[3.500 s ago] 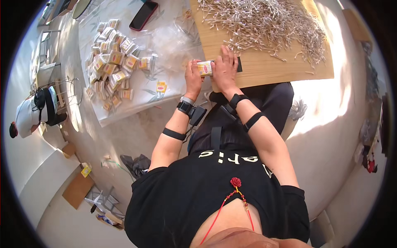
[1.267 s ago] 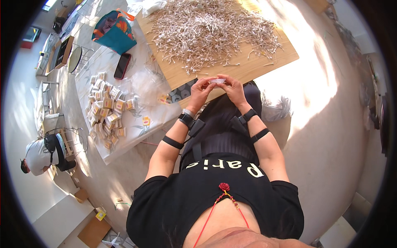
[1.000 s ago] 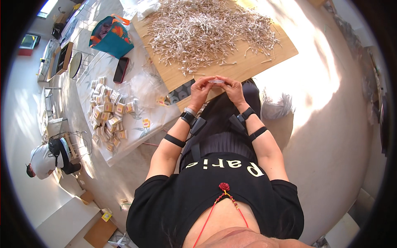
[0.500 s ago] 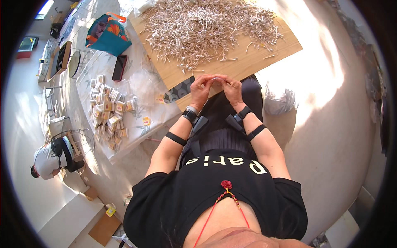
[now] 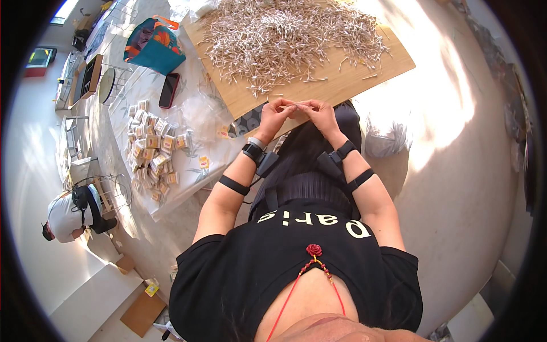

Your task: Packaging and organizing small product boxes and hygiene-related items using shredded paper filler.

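Note:
My left hand [image 5: 274, 118] and my right hand [image 5: 320, 117] meet at the near edge of a wooden board [image 5: 399, 61]. Both are closed, thumbs and fingertips pinched together; whatever small thing lies between them is too hidden to name. Beyond my fingers, a wide loose heap of cotton swabs [image 5: 285, 45] covers much of the board. A few stray swabs lie close to the fingertips. On the table to the left is a pile of small packs of cotton swabs [image 5: 152, 141]. Crumpled clear plastic bags [image 5: 202, 117] lie between that pile and the board.
A dark phone [image 5: 168, 91] and a teal bag with orange handles [image 5: 155, 54] rest on the left table. A tied translucent plastic bag [image 5: 387, 137] sits right of my legs. Another person [image 5: 65, 214] bends over at far left.
My hands have drawn closer together, and the curved pale thing glimpsed between the fingertips is now hidden. My forearms have spread slightly outward at the elbows.

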Available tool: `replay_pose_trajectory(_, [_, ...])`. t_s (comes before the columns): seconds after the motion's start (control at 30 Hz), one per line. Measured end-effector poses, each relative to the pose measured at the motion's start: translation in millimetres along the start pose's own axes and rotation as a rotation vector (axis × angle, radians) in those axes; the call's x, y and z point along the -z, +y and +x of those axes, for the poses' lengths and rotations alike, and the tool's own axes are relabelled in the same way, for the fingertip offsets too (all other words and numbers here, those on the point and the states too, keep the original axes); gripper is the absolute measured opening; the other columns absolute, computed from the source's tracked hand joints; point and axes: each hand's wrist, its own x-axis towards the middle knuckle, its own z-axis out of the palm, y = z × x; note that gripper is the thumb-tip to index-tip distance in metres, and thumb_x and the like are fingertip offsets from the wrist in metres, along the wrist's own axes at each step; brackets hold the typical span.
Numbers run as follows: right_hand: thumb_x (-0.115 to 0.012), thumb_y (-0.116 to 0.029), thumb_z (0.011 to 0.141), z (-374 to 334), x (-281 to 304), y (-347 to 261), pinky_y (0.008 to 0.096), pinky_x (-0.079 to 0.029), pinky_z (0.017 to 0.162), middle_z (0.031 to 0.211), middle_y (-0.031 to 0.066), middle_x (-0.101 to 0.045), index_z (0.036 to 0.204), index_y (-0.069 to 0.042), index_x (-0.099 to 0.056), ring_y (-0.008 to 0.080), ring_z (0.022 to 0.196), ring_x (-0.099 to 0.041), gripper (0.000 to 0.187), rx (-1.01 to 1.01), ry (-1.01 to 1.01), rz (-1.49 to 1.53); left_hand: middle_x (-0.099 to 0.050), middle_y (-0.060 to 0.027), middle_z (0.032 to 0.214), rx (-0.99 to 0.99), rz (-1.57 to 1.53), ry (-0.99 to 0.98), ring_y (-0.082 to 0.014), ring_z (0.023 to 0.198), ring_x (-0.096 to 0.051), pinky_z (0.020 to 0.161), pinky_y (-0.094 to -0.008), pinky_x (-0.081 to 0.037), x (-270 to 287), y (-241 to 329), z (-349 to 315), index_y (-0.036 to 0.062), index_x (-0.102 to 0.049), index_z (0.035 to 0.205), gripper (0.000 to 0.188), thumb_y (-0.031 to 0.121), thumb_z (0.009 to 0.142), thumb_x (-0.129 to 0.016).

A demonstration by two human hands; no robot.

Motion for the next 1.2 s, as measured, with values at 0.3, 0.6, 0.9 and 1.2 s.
replay_pose_trajectory(0.3, [-0.078,-0.016,0.097,11.2,11.3,-13.9,0.0233,-0.060,0.078,0.102,0.0074,-0.078,0.112,0.000,-0.076,0.0119,0.086,-0.073,0.022,-0.379,-0.149,0.406,-0.074,-0.0086,0.103,0.411,-0.314,-0.249,-0.0178,0.093,-0.075,0.088,-0.0310,-0.063,13.6,26.0,17.9,0.0004,-0.068,0.110,0.020,0.016,0.099,-0.076])
replay_pose_trajectory(0.6, [-0.077,-0.015,0.097,4.9,6.7,-10.4,0.0255,-0.058,0.079,0.096,0.0075,-0.078,0.108,0.001,-0.077,0.0125,0.083,-0.073,0.019,-0.294,-0.152,0.401,-0.073,-0.0111,0.099,0.382,-0.300,-0.198,-0.0187,0.088,-0.075,0.082,-0.0298,-0.062,9.4,21.7,13.9,-0.0041,-0.068,0.104,0.024,0.013,0.093,-0.080])
replay_pose_trajectory(0.9, [-0.072,-0.016,0.101,3.1,16.0,-11.8,0.0272,-0.060,0.089,0.109,0.0102,-0.078,0.121,0.004,-0.074,0.0161,0.096,-0.075,0.028,-0.354,-0.218,0.460,-0.074,-0.0120,0.106,0.436,-0.441,-0.253,-0.0211,0.101,-0.075,0.094,-0.0328,-0.062,18.7,19.0,11.5,-0.0036,-0.068,0.113,0.019,0.010,0.100,-0.072])
replay_pose_trajectory(1.2, [-0.071,-0.014,0.102,9.4,19.5,-1.3,0.0289,-0.060,0.090,0.108,0.0097,-0.078,0.121,0.003,-0.074,0.0171,0.096,-0.075,0.026,-0.353,-0.208,0.490,-0.076,-0.0127,0.109,0.420,-0.479,-0.266,-0.0204,0.100,-0.076,0.093,-0.0328,-0.061,16.0,12.7,17.1,-0.0020,-0.070,0.113,0.020,0.014,0.102,-0.070])
